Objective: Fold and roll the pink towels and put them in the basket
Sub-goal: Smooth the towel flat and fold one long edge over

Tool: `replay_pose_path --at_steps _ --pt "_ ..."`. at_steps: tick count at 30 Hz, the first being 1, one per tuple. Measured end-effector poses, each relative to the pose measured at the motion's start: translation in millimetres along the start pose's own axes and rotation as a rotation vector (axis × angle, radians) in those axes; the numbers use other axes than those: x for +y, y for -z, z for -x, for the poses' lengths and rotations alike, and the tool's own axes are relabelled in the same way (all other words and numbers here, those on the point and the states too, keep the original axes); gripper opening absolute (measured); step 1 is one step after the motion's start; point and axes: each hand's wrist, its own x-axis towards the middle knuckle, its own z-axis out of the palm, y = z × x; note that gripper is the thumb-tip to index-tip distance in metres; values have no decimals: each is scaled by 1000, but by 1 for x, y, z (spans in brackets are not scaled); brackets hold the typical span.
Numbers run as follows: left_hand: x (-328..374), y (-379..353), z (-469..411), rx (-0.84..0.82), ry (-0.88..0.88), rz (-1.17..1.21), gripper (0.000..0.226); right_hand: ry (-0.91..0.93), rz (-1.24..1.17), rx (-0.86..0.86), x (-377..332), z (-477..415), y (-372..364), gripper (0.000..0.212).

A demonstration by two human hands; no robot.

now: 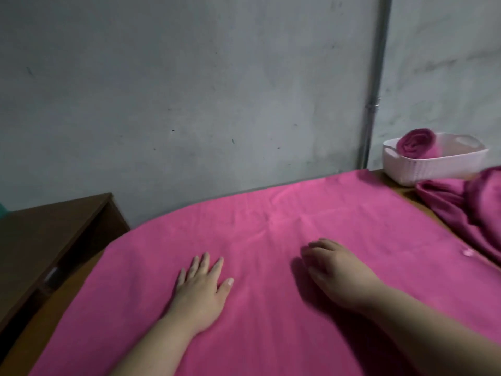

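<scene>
At frame centre, left hand (200,286) flat and right hand (336,275) loosely curled rest empty on the spread pink towel (271,213); smooth creases outward before folding.

Pink towel (271,213) spread flat beneath left hand (202,291) and right hand (336,272). Crumpled towel (461,202) heaped right of right hand. White basket (433,164) beyond it, holding one rolled towel (416,143).

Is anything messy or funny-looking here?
Only a little. A crumpled pink towel lies bunched at the right, in front of the white basket. The rolled towel inside pokes above the rim. The spread towel lies flat.
</scene>
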Motion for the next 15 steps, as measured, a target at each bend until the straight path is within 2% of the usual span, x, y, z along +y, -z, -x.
replay_pose_path --at_steps 3,5,8,9,13,15 --pt "31 -10 58 -18 -47 -9 69 -57 47 35 21 81 30 43" --pt "51 -14 98 -41 -83 -16 78 -106 75 28 39 129 46 44" --pt "77 -21 152 -66 -139 -8 127 -124 106 11 62 188 69 45" --pt "84 -23 166 -63 -150 -13 135 -130 119 16 68 204 76 44" --pt "112 -31 211 -24 -208 -14 132 -140 161 86 92 257 100 38" --pt "119 -38 228 4 -228 -31 123 -106 186 142 102 281 104 25"
